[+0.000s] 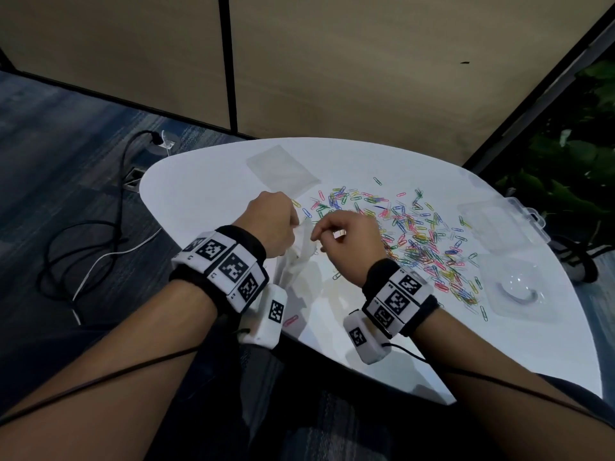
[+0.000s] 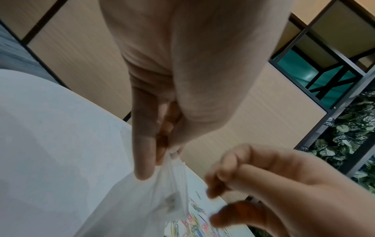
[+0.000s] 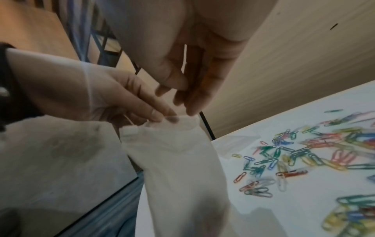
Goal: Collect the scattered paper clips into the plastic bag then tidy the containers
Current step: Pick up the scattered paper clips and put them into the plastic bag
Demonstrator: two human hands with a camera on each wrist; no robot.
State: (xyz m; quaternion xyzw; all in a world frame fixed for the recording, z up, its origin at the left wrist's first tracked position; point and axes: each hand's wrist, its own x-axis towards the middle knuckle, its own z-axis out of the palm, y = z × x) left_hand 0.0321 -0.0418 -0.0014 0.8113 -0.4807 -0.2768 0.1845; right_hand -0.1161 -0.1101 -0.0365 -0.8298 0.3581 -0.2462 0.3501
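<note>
My left hand [image 1: 294, 224] holds a thin clear plastic bag [image 1: 299, 261] up by its top edge, thumb and fingers pinching the rim [image 2: 172, 154]. The bag [image 3: 178, 160] hangs down to the white table [image 1: 206, 181]. My right hand [image 1: 316, 237] hovers at the bag's mouth with bent fingers. In the right wrist view one of its fingertips [image 3: 192, 110] touches the rim, and no clip shows between them. Whether they pinch the plastic is unclear. Several coloured paper clips [image 1: 419, 237] lie scattered to the right of the bag.
A second flat clear bag [image 1: 281, 169] lies at the table's far side. A clear hinged box [image 1: 502, 221] and a clear round-domed lid [image 1: 514, 287] sit at the right edge. One pink clip [image 1: 290, 321] lies near the front edge. Cables trail on the floor at left.
</note>
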